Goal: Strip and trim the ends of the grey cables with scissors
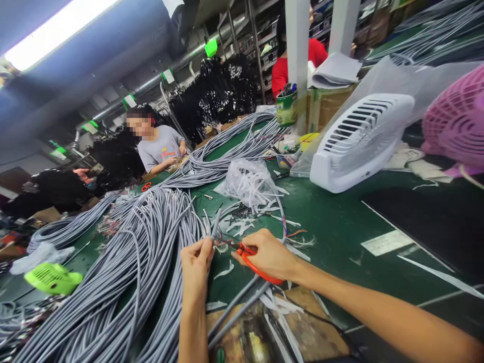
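Observation:
My left hand (pixel 196 254) pinches the end of a grey cable between thumb and fingertips, where thin coloured wires come out. My right hand (pixel 266 254) is closed around red-handled scissors (pixel 260 272), whose dark, thin blades point left at the wires beside my left fingertips. Whether the blades touch a wire is too small to tell. A big bundle of grey cables (pixel 151 242) lies left of my left hand. Just beyond both hands are white strips and a clear plastic bag (pixel 247 181) filled with more strips.
A white fan (pixel 359 143) and a pink fan (pixel 457 116) stand at the right, with a black mat (pixel 423 227) in front. A green fan (pixel 53 278) lies left. A co-worker (pixel 161 146) sits across the green table; another person in red (pixel 280 75) is behind a post.

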`<move>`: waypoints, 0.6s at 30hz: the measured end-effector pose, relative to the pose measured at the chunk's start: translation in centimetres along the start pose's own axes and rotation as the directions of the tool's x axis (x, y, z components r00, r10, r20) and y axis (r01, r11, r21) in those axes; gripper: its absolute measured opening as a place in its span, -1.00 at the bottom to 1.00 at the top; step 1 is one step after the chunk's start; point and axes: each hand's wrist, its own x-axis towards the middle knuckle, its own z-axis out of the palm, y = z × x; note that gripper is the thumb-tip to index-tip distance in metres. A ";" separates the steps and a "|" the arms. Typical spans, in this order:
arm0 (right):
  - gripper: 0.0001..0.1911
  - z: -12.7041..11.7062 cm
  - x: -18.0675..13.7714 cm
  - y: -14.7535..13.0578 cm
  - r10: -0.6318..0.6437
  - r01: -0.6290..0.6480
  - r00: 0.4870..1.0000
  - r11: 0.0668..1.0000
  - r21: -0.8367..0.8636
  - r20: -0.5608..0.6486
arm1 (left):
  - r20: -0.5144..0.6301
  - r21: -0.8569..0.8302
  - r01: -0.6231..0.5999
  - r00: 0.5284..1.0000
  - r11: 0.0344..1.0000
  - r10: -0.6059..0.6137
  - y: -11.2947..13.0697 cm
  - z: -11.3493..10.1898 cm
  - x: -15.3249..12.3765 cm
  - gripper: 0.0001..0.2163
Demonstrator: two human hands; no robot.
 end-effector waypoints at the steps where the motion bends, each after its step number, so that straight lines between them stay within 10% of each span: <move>1: -0.58 0.0 0.0 0.0 -0.007 0.007 1.000 1.000 0.003 0.004 | 0.051 -0.102 0.069 0.997 0.992 -0.064 0.1 0.0 0.1 -0.63; 18: -0.56 -0.2 0.6 0.7 -0.172 0.172 0.985 0.985 0.023 0.010 | 0.455 -0.353 0.404 0.862 0.844 -0.222 0.9 -1.1 0.7 -0.60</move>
